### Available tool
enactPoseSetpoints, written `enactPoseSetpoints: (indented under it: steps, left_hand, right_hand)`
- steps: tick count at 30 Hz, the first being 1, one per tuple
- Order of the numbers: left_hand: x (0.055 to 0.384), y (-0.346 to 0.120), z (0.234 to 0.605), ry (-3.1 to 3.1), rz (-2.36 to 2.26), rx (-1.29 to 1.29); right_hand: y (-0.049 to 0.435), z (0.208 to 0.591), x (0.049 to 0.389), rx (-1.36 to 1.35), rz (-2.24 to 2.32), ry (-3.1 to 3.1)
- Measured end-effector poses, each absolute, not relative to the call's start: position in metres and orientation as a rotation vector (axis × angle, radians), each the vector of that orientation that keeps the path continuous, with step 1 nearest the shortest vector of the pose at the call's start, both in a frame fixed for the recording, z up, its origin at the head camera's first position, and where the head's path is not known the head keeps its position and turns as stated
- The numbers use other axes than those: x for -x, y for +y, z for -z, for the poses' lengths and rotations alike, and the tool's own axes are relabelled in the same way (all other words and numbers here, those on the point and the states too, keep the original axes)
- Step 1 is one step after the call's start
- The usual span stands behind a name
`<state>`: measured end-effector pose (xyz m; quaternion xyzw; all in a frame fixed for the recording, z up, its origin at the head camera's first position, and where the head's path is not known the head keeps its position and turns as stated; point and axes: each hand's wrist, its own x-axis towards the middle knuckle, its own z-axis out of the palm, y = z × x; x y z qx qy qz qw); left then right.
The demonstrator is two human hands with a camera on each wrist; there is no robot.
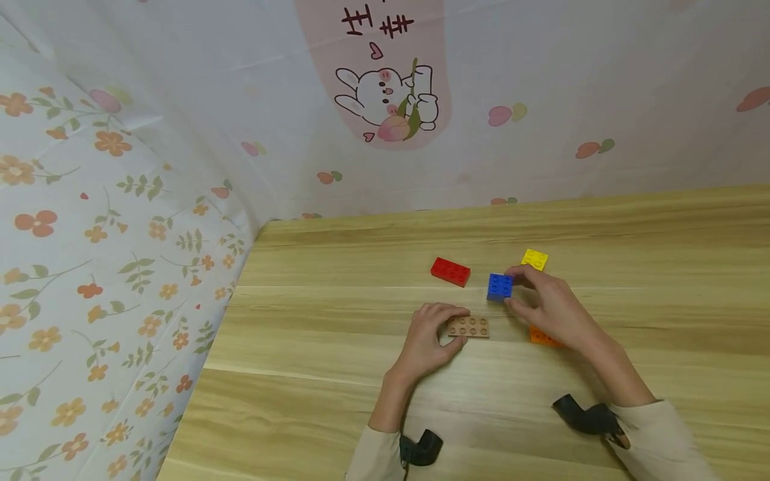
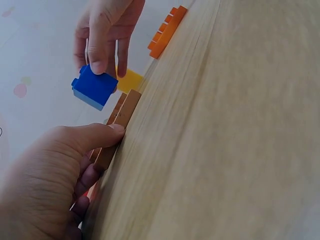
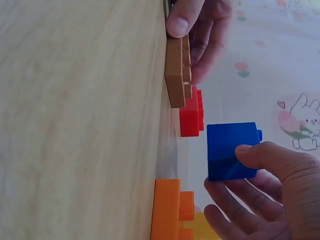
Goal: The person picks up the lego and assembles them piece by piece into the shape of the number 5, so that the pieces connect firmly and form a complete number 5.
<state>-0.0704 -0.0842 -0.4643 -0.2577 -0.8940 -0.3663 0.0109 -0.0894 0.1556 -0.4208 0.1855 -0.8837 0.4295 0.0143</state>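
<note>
A flat tan-brown toy brick with two rows of studs lies on the wooden table. My left hand holds its left end between thumb and fingers, as the left wrist view also shows. My right hand pinches a blue brick by its sides. In both wrist views that blue brick is raised off the table, studs facing up, apart from the brown one. Behind the brown brick lies a red brick. An orange brick is partly hidden under my right hand, and a yellow brick sits just beyond it.
The wooden table meets a white printed cloth at the back and a flowered cloth on the left. Dark wrist mounts stick out from both sleeves over the table.
</note>
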Motion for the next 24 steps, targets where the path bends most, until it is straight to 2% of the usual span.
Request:
enactPoseSetpoints:
  steps: [24]
  left_hand:
    - [0.071,-0.083,0.466,-2.775,1.094,0.808]
  right_hand:
    - [0.139,0.421,0.073,-0.713,-1.318,-2.730]
